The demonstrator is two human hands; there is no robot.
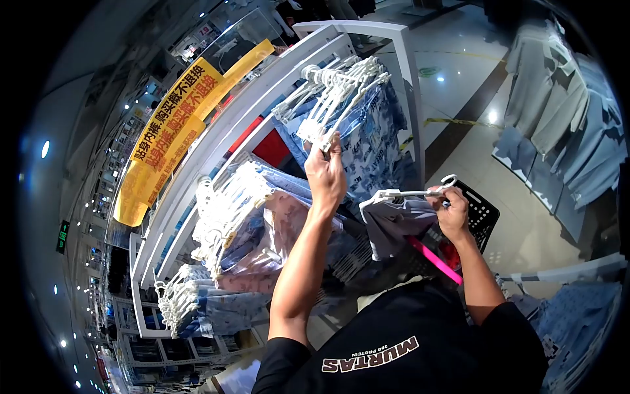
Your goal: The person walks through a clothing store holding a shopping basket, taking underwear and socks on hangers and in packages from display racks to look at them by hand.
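My left hand (325, 174) reaches up to the front of a bunch of white hangers (344, 85) on the rack, its fingers closed at the lower end of one hanger. Blue patterned clothes (374, 138) hang from that bunch. On the right, my right hand (450, 209) is closed on one end of a white hanger (410, 193), near its hook. A grey garment (394, 226) hangs from this hanger, apart from the rack, over the area of a black basket.
The white rack (415, 98) also bears more clothes on hangers (230, 217) at the left. A black basket (482, 213) with a pink handle (434, 260) is below my right hand. Grey garments (545, 92) hang at the far right. A yellow sign (177, 125) tops the rack.
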